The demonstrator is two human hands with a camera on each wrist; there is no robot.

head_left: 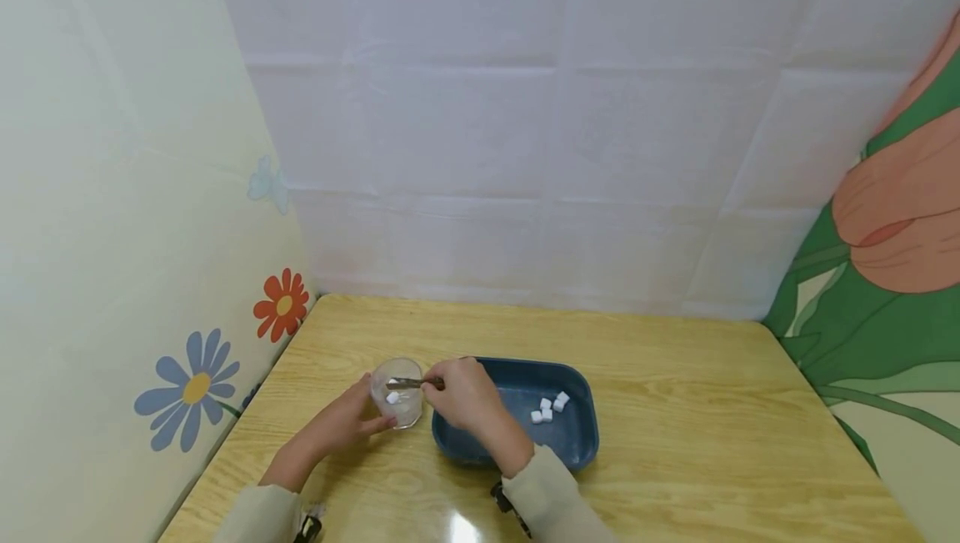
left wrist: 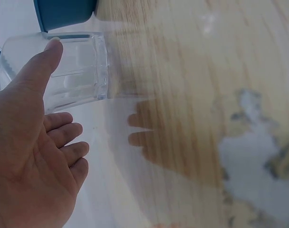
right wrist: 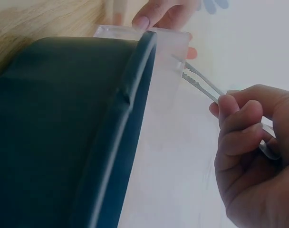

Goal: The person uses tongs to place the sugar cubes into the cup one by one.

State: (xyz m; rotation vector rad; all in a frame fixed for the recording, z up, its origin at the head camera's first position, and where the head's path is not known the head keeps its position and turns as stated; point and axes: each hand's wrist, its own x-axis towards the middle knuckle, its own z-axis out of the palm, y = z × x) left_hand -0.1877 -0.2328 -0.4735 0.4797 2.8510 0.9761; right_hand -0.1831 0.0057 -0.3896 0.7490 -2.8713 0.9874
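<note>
On the left of the table in the head view, my left hand (head_left: 339, 424) holds a clear drinking glass (head_left: 407, 418), thumb on the near side. The left wrist view has the left thumb (left wrist: 42, 64) laid along the upright glass (left wrist: 80, 78). Small white cubes (head_left: 393, 398) lie inside the glass. My right hand (head_left: 467, 397) pinches metal tweezers (head_left: 408, 383), their tips over the glass mouth. In the right wrist view the serrated tips of the tweezers (right wrist: 197, 83) stand apart at the rim, nothing seen between them.
A dark blue tray (head_left: 577, 447) stands right of the glass, under the right forearm. Several white cubes (head_left: 547, 415) sit in its right half. The wooden table (head_left: 690, 426) meets a white sheet (head_left: 547, 243) at the back and flower-printed walls at both sides.
</note>
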